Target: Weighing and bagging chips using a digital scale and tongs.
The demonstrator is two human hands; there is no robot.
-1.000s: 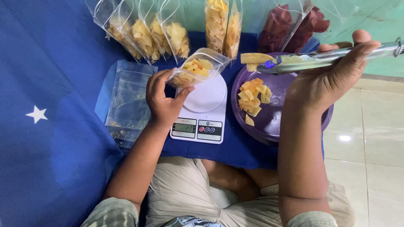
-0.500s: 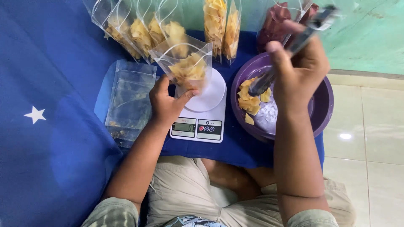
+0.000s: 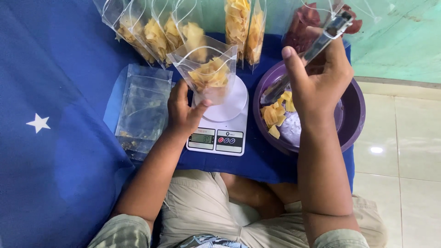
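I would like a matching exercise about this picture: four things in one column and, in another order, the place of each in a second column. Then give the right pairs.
Things
1. tongs
2. open clear bag of yellow chips
3. pile of empty clear bags
4. loose yellow chips

Places
A. inside the purple bowl
B. flat on the blue cloth, left of the scale
C. in the right hand
D. on the white scale, held by the left hand

Pairs: 1-C, 2-D, 3-B, 4-A

Green-grey short sleeves, beige shorts
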